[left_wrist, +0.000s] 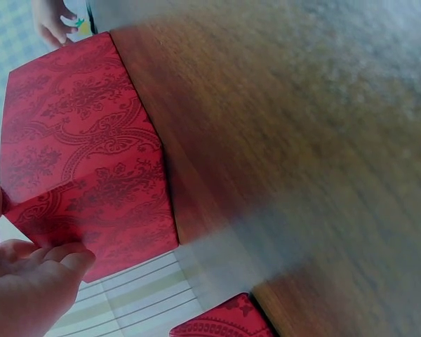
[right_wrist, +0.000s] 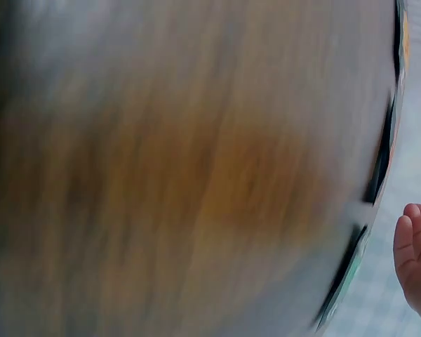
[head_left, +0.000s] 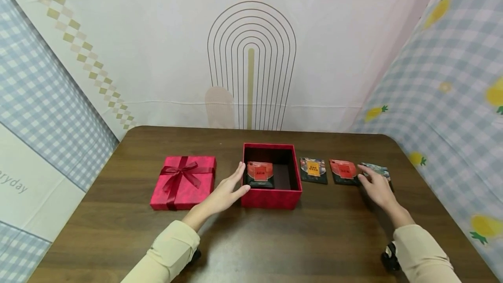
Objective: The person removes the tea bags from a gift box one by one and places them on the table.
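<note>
My left hand [head_left: 225, 191] touches the left wall of a red open box [head_left: 271, 199], its fingers extended along that side. In the left wrist view the fingertips lie against the box's patterned wall. Inside the box, at the left, is a flat red-and-black packet [head_left: 260, 174]. My right hand [head_left: 377, 187] is over the right end of a row of flat packets, holding nothing, its fingers spread. Nearest to it are a red-and-black packet [head_left: 342, 171] and a green-and-black packet [head_left: 376, 169], partly hidden by the hand.
A red lid [head_left: 198, 196] with a dark red ribbon bow lies left of the box. A black packet with a yellow label [head_left: 313, 169] lies just right of the box. All stand on a brown wooden table [head_left: 298, 243]; patterned cloths hang behind and at both sides.
</note>
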